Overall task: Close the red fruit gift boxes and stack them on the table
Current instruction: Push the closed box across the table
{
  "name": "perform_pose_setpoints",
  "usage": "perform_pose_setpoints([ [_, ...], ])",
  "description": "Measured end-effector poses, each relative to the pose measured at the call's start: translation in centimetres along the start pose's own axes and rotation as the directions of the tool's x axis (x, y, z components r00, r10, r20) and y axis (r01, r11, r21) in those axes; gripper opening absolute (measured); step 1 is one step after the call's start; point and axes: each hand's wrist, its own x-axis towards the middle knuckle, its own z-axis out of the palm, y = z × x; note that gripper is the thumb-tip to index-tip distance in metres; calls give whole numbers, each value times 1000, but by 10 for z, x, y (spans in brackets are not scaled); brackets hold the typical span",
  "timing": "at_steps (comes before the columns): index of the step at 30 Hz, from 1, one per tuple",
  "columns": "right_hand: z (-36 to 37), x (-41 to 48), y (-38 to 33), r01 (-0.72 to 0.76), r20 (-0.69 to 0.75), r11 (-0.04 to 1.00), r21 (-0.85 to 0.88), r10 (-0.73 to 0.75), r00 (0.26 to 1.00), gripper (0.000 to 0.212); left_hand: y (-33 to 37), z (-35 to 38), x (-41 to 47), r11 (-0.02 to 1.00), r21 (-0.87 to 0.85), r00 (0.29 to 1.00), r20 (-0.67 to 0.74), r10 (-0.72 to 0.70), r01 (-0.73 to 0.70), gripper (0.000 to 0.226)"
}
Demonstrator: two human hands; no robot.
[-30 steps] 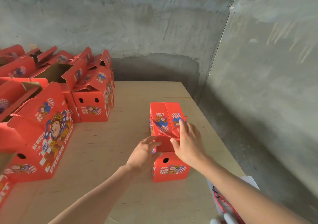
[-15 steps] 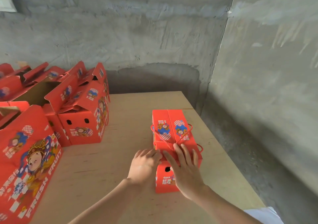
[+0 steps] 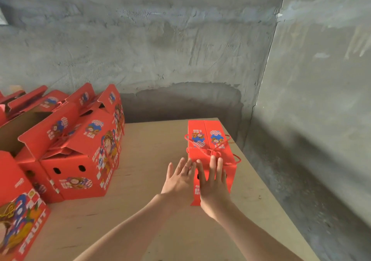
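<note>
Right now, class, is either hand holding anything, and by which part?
Nothing is held. The right hand, fingers straight, lies flat on the near end of the closed box; the left hand, also open, is at its near left corner.

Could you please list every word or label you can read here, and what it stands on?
"FRUIT": side of the nearest left box, lower left.
Side lettering on the open box behind it: blurred, unreadable.
Small labels on the closed box: too small to read.
</note>
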Motion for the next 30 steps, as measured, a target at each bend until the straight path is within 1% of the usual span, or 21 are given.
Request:
perform_pose_setpoints([
  [1, 3, 19, 8, 0, 12, 1000, 24, 0, 1000, 99, -4, -5, 10, 1000, -15, 1000, -15, -10, 9, 72],
  [3, 14, 63, 26, -4, 124, 1000, 26, 0, 992, 95, -20, -9, 22, 999, -23, 998, -53, -27, 26, 68],
  [5, 22, 104, 41, -53, 222, 996, 70, 36, 974, 95, -44, -6, 25, 999, -4, 995, -83, -50, 50, 67],
  [8, 24, 153, 53, -87, 267, 994, 66, 66, 961, 93, -85, -2, 22, 994, 24, 990, -100, -101, 104, 65],
  [11, 18, 188, 63, -138, 355, 990, 15, 124, 927, 94, -123, 2, 13, 983, 24, 978, -105, -180, 183, 64],
  [12, 16, 194, 62, -158, 369, 987, 2, 146, 918, 92, -134, 2, 7, 980, 20, 972, -134, -194, 198, 64],
  [13, 15, 197, 56, -177, 347, 984, -1, 166, 923, 89, -146, 1, 0, 980, 15, 963, -187, -193, 200, 64],
  [14, 16, 196, 44, -179, 278, 984, 11, 169, 946, 83, -158, -1, -9, 979, 18, 951, -243, -191, 202, 64],
  [15, 21, 188, 28, -147, 193, 988, 42, 137, 972, 78, -172, -4, -19, 974, 43, 941, -271, -201, 221, 64],
  [16, 29, 174, 7, -68, 124, 993, 98, 56, 991, 73, -186, -8, -30, 961, 86, 936, -263, -232, 263, 65],
  [17, 40, 155, -18, 62, 84, 984, 169, -77, 993, 70, -203, -12, -41, 938, 128, 928, -239, -284, 321, 66],
  [18, 51, 132, -44, 223, 67, 945, 239, -245, 967, 68, -219, -17, -53, 907, 173, 913, -220, -343, 383, 67],
  [20, 64, 93, -100, 493, 81, 802, 337, -546, 834, 64, -253, -32, -75, 831, 269, 868, -256, -426, 487, 72],
  [22, 63, 73, -155, 625, 87, 671, 399, -706, 703, 63, -289, -50, -101, 725, 374, 815, -292, -500, 579, 80],
  [23, 60, 69, -182, 653, 78, 635, 413, -739, 669, 64, -307, -57, -115, 659, 424, 782, -285, -554, 621, 84],
  [24, 54, 69, -206, 666, 66, 615, 422, -753, 654, 65, -325, -61, -129, 596, 458, 742, -268, -614, 659, 88],
  [25, 47, 69, -228, 668, 59, 607, 430, -758, 650, 66, -339, -63, -142, 559, 467, 707, -240, -666, 685, 93],
  [26, 42, 70, -248, 662, 59, 607, 440, -755, 653, 68, -348, -62, -151, 550, 461, 687, -207, -697, 697, 98],
  [27, 39, 73, -265, 645, 65, 616, 452, -744, 665, 70, -352, -59, -156, 559, 453, 686, -183, -704, 695, 102],
  [29, 37, 81, -293, 565, 118, 658, 497, -697, 707, 72, -355, -54, -154, 595, 445, 716, -173, -676, 669, 107],
  [30, 37, 86, -305, 502, 173, 690, 522, -662, 729, 72, -356, -53, -152, 610, 428, 725, -179, -665, 666, 108],
])
